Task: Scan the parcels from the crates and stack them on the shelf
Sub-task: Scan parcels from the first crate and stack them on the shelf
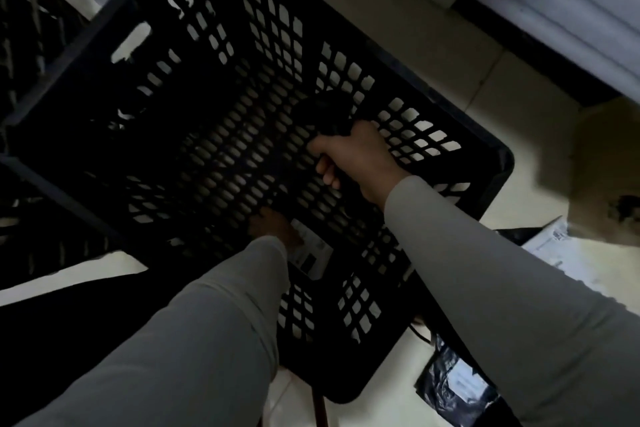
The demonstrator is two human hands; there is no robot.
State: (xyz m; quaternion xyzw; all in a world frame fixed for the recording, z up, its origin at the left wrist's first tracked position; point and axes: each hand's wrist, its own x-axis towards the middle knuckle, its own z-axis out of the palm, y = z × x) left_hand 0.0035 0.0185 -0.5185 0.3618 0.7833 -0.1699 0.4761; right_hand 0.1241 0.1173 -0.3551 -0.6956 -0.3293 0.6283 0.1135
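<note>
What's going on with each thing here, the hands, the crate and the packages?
Black plastic lattice crate: open-topped, one parcel inside.
Left hand: reaching in, touching that parcel; grip unclear.
Dark parcel with white label: lying in crate, partly under hand.
Right hand: gripping black handheld scanner.
Black plastic-wrapped parcel: lying on floor, outside crate.

A pale cream tiled floor (pixel 398 21) carries everything, with 1 thin grout line running across it at the upper right. A large black perforated plastic crate (pixel 491 184) stands on it and fills the middle of the view; the tiles show through its lattice holes. A second black lattice crate (pixel 31 28) sits just beside it at the left edge. Near the big crate's lower right corner lies a black polythene-wrapped parcel with a white label (pixel 446 388). Further right lies a pale wrapped parcel (pixel 550 243), just beside a brown cardboard box (pixel 602 166).
</note>
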